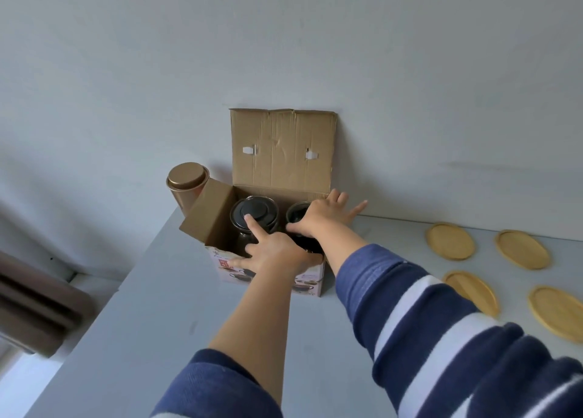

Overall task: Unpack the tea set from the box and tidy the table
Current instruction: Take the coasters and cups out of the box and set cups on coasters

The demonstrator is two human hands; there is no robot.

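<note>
An open cardboard box point(282, 152) stands against the wall at the back of the grey table point(151, 307), its lid flap up and its left flap folded out. Inside sits a black teapot point(254, 211) with a round lid, and to its right a dark cup point(296, 212), partly hidden. My left hand point(271, 250) rests on the box's front edge, fingers spread, the index finger touching the teapot lid. My right hand point(328, 217) reaches over the box's right side with fingers apart, lying over the dark cup; whether it grips anything is hidden.
A copper-coloured round tin point(186, 181) stands left of the box by the wall. Several wooden oval saucers point(449, 241) lie on the table at the right. A brown object point(38, 304) sits beyond the table's left edge.
</note>
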